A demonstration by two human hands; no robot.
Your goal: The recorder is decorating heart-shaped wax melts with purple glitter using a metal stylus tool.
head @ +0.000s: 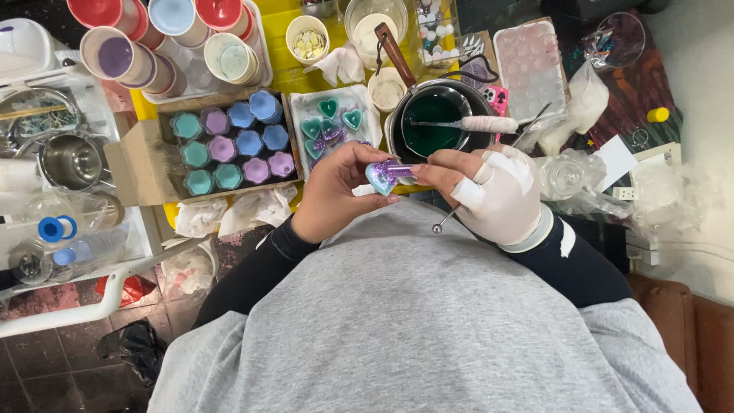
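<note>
One small heart-shaped candle [380,177], blue-bodied with purple glitter on top, sits near the centre of the view, raised above the worktop and close to the person's grey-clad chest; the left hand [334,193] grips it, fingers curled tightly about its left edge and underside; the right hand [493,191], wearing a white fingerless wrap, meets the candle from 3 o'clock; its fingers are pinched shut on a small purple-tipped piece touching the glitter surface, and the same hand holds a thin metal rod with a ball end [446,218] that points toward 7 o'clock.

At 12 o'clock from the candle stands a metal pot of dark green liquid [436,122] with a wooden handle; a stirring tool with a white-wrapped grip [478,123] lies across its rim. At 11 o'clock a shallow tray [302,145] holds several teal and purple heart candles [329,118]; at 10 o'clock an open cardboard box [130,164] contains flower-shaped candles in teal, blue and purple [233,145]. Beyond the box, near 11 o'clock, a white tray carries cups of coloured wax [164,42]. At 1 o'clock lies a clear mould tray with round cavities [530,65]; crumpled clear plastic bags [569,176] lie at 3 o'clock; steel bowls [70,160] and bottles with blue caps [57,229] stand at 9 o'clock.
</note>
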